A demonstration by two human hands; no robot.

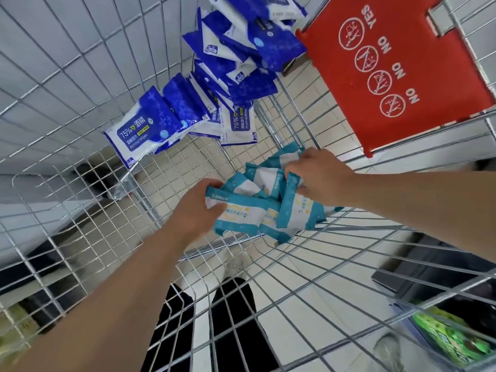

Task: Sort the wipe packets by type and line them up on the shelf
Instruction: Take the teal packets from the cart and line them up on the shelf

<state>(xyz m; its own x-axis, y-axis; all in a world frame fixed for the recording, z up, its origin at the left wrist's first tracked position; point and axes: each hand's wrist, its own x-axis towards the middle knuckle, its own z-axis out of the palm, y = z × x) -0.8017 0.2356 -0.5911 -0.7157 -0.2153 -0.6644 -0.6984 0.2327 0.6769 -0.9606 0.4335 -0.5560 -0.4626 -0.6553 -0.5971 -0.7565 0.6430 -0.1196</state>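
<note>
- The left hand point(198, 208) grips the near end of a bunch of teal wipe packets point(295, 210), thumb on top of the lowest packet; the right hand point(319, 175) has its fingers curled over the far end of the same bunch; between them they hold several packets pressed together, low inside a wire cart point(80, 210).
- The blue alcohol wipe packets point(228, 63) lie in a loose heap at the far end of the cart, well apart from the teal bunch; one blue packet point(145, 130) leans at the front of the heap with its label up.
- A red flap point(397, 71) with YES and NO signs hangs on the cart's right side; something green point(451, 342) shows through the wires at the lower right, too blurred to name.
- No shelf is in view, so nothing can be seen lined up.
- Judged from this, the task is at an early stage; the two types lie apart by colour in the cart, the teal ones gathered for lifting; carrying both kinds to the shelf and setting them in rows is all left to do.
</note>
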